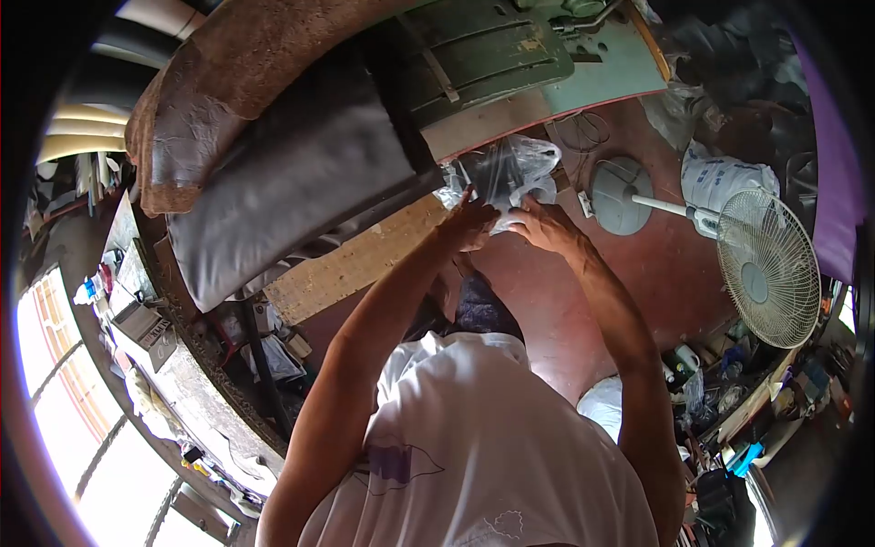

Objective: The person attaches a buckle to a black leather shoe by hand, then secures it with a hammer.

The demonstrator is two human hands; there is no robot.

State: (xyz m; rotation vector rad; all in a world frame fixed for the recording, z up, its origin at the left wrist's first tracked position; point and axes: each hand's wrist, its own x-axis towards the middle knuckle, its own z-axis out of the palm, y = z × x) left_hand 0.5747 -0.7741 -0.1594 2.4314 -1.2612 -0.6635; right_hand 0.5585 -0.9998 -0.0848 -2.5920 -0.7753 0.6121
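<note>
Nearest the viewer, the person's white shirt (492, 447) fills the lower frame, with both bare arms stretched forward and up.

The left hand (469, 223) and right hand (547, 226) meet close together. Each has its fingers closed on the lower part of a clear plastic bag (510, 169), left hand on the bag's left side and right hand on its right. The bag is held off the floor, just in front of the near edge of the tabletop (483, 123). Its contents cannot be made out.

Assessment of the bag: thin, crumpled film, judged light, limp and somewhat slippery. It is likely to tear if dragged over a hard corner. The gathered film near the mouth, or a bunched fold, looks the soundest place to hold it; a flat panel would slide through the fingers.

To the left, a wooden board (355, 264) juts out with a bare edge close beside the left forearm. A grey cushion (292, 182) lies beyond it, and worn brown leather (210, 100) lies further left.

To the right, the red floor (638, 292) offers open room. The round base (620, 196) and tilted pole of a standing fan (766, 264) sit near the right hand, and a white sack (720, 178) lies beyond them.

Farthest off, a green machine stand (483, 46) rests on the tabletop.
</note>
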